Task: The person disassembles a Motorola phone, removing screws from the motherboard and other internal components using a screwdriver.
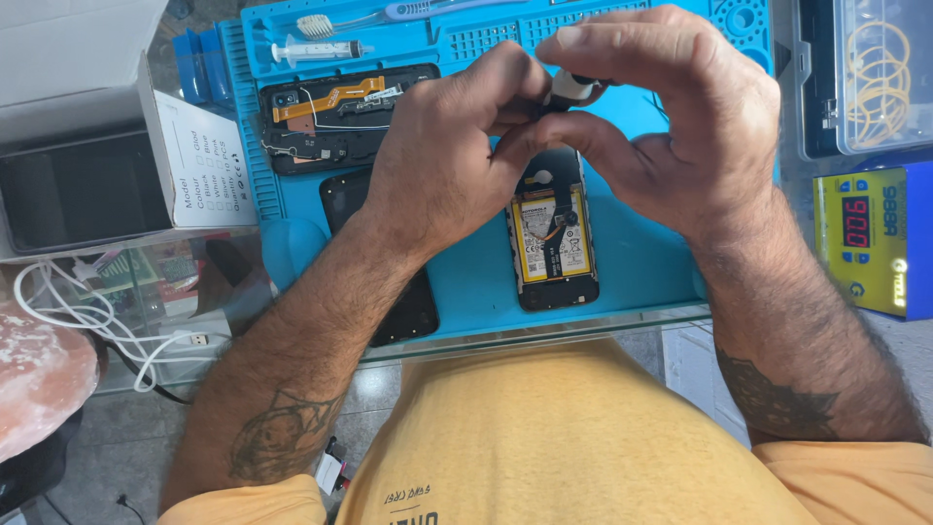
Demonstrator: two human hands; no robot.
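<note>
1. Nearest me, I see the yellow shirt [573, 437] filling the bottom edge, with both forearms rising from it toward the bench.
2. The glass bench edge [544, 332] runs just beyond the shirt, and the blue mat [641, 262] lies on it.
3. At the mat's near edge the open phone [554, 243] lies flat, its yellow-labelled battery facing up; its far end is hidden under my hands.
4. Left of it, a black panel [403, 301] lies partly off the mat's near edge, mostly covered by my left forearm.
5. My left hand [447, 156] hovers above the mat's middle, fingers curled narrow and pinched toward the right hand.
6. My right hand [671, 126] meets it, thumb and fingers closed on a small black-and-white tool [569, 92] held over the phone's far end; I cannot tell whether the left fingers grip it too.
7. Beyond the left hand, a black frame [335, 122] with an orange flex strip lies near the mat's far left corner.
8. Along the mat's far edge rest a syringe [316, 51] and a toothbrush [355, 19].
9. Off the mat's left edge stands an open cardboard box [87, 146], white cables [87, 316] nearer me.
10. Off the right edge sit a yellow meter [870, 238] and a clear box [865, 78] of rubber bands.
</note>
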